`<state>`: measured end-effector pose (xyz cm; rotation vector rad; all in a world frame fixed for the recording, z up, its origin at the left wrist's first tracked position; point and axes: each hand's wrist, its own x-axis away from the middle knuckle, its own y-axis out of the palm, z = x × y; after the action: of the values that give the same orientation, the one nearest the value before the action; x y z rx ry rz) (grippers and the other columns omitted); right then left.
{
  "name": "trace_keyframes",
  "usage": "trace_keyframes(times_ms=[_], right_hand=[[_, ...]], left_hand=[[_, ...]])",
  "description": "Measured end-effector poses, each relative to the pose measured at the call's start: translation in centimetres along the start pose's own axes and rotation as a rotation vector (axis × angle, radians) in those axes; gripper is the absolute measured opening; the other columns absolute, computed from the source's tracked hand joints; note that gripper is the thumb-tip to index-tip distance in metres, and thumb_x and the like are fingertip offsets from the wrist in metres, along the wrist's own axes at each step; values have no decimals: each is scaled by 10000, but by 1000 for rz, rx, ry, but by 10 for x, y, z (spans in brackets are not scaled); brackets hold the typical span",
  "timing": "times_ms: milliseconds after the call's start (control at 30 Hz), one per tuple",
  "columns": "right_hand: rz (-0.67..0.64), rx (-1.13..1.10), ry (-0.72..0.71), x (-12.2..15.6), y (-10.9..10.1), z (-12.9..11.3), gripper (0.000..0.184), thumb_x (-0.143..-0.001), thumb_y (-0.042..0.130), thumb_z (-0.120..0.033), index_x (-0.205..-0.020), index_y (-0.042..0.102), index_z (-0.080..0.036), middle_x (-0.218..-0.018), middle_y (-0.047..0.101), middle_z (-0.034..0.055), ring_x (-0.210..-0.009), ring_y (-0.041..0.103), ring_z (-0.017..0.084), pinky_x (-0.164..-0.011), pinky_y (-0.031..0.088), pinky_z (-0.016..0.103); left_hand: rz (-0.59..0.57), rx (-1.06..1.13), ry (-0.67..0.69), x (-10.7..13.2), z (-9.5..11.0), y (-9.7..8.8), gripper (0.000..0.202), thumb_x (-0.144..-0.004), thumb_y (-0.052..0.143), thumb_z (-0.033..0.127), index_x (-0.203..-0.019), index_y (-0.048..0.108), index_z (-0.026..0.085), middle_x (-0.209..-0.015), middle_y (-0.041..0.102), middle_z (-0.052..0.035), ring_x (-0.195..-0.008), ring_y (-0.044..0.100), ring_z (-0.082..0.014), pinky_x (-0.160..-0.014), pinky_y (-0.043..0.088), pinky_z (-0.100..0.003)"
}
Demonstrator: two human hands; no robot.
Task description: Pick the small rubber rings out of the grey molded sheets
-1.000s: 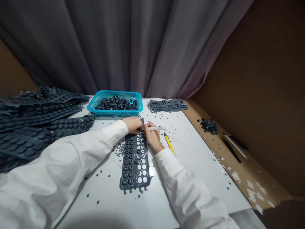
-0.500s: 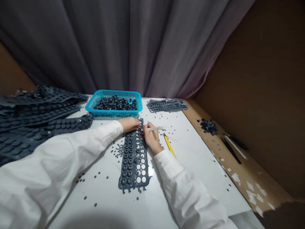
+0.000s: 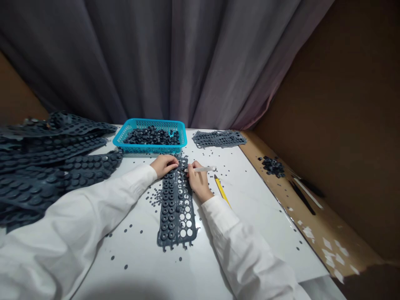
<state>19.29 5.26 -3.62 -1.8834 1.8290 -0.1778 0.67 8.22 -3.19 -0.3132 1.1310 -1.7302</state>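
A dark grey rubber strip [image 3: 176,208] of round moulded rings lies lengthwise on the white tabletop [image 3: 250,216]; its right column shows empty holes. My left hand [image 3: 163,164] rests curled on the strip's far left end, pressing it down. My right hand [image 3: 197,181] is closed round a thin white stick tool [image 3: 202,168], whose tip meets the strip's far right side. Small dark punched discs [image 3: 153,196] are scattered beside the strip.
A blue basket [image 3: 152,146] of loose dark rings stands behind my hands. Stacked rubber strips [image 3: 46,162] pile up at the left, another spent strip [image 3: 218,138] lies far right. A yellow knife [image 3: 221,189] lies by my right wrist. Loose rings [image 3: 273,165] and tools [image 3: 304,191] sit on cardboard.
My left hand has slid a little leftward and back along the strip's far end. My right hand and the white tool have stayed nearly in place.
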Motion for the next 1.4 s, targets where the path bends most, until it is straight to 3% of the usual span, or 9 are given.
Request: trace_keyframes(times_ms=[200,700,900,1000,1200,1400], right_hand=[[0,0,8,0,0,-1,310,-885,384,-330,-591,388,-230,-548,475,-29,-583,472,149,-597,329,274],[-3,2,-35,3,-1,-1,289,-874,424,-340,-613,432,-217,-559,488,-41,-593,493,145,-607,334,264],[132,-193,58,-5,-5,-4,283,-866,436,-363,-623,435,-219,-532,496,-55,-532,487,126,-574,370,245],[126,-192,56,-14,-3,-4,290,-857,442,-362,-604,431,-220,-506,488,-61,-496,476,121,-549,369,243],[99,-159,25,-22,8,2,295,-843,452,-339,-574,424,-222,-499,485,-53,-522,481,129,-572,364,251],[76,-140,1,-24,9,6,295,-848,441,-347,-579,426,-225,-505,478,-52,-539,481,135,-574,357,253]], left_hand=[[55,75,-80,2,-2,4,212,-826,517,309,-816,638,135,-749,654,-38,-665,564,-147,-640,439,-251],[-71,178,-76,-3,-1,-2,335,-810,537,427,-877,687,135,-793,706,-48,-735,627,-178,-674,462,-256],[-37,114,-59,-3,4,-8,300,-848,488,345,-986,664,144,-856,694,-45,-741,614,-163,-688,467,-259],[-38,40,-41,-11,7,-11,234,-804,541,261,-957,659,127,-825,663,-48,-701,592,-150,-655,461,-245],[-233,-119,5,-34,10,-13,223,-638,638,87,-848,704,120,-690,638,-14,-594,562,-124,-590,434,-209],[-393,-238,35,-46,12,-18,277,-653,606,50,-903,705,119,-696,663,-7,-567,572,-109,-558,426,-180]])
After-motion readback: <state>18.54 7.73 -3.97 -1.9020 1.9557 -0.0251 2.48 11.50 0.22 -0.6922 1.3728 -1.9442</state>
